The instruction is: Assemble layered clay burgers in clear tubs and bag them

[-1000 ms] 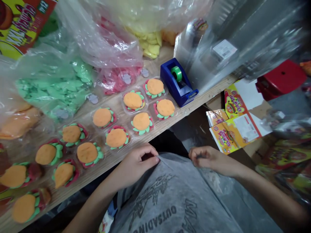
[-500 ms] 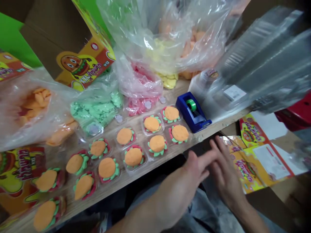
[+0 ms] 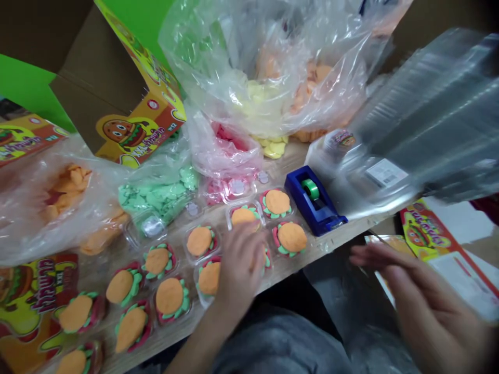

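Note:
Rows of burger-shaped orange, green and red soft pieces sit in small clear plastic trays on a wooden shelf (image 3: pixel 335 244). My left hand (image 3: pixel 238 265) hangs over the middle rows, fingers loosely spread, holding nothing that I can see. It covers part of one burger tray (image 3: pixel 245 217) and touches or nearly touches it. My right hand (image 3: pixel 409 283) is blurred past the shelf's front edge at the right, fingers extended and empty. The nearest burger (image 3: pixel 292 238) lies to its left.
A blue tape dispenser (image 3: pixel 314 200) with green tape stands at the shelf's right. Clear bags of green (image 3: pixel 158 192), pink (image 3: pixel 222 150), yellow and orange pieces (image 3: pixel 66 192) lie behind the trays. A stack of clear trays (image 3: pixel 421 119) is at the right; printed boxes surround the shelf.
My left hand has moved up and left onto the burger trays. My right hand has moved right, past the shelf's edge. The view has shifted slightly.

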Demonstrator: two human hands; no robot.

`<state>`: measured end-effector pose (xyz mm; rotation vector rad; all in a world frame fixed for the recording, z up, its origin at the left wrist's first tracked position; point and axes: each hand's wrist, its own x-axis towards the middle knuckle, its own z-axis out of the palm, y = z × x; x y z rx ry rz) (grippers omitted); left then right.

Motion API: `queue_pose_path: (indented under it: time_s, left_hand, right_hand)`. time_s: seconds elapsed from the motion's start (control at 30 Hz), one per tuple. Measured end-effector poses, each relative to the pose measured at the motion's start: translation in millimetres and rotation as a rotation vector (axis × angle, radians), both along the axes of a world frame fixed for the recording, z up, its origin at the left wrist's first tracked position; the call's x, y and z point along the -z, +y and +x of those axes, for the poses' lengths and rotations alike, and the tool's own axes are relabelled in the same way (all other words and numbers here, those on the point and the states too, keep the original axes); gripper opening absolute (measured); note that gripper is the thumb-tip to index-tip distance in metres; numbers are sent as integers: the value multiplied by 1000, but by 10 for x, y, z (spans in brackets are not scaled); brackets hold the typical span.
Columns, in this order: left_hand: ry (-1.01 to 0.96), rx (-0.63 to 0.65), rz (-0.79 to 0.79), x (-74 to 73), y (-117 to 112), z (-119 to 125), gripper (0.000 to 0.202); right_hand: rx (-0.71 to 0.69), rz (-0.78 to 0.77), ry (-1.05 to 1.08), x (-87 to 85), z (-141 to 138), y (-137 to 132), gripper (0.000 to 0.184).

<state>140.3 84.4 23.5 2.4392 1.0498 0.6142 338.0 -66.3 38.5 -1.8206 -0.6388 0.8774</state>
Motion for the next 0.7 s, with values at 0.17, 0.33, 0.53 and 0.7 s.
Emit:
queue_pose_path:
  time_s: [0.17,0.33,0.53,0.7]
  left_hand:
    - [132,-190,71,44,827,-106,30]
    - [160,-152,39,111,1277,36,35]
    - [7,-213,-85,47,1404,28,19]
    - [-254,-190,-472,11,1265,-59,24]
  right_hand:
    - [-369,-246,183,220,-487,230,39]
    - [-361,-221,473,560,-821,338,55]
    - [-170,-122,907,600,-982,409,58]
    - [-108,-103,893,575,-1022,396,60]
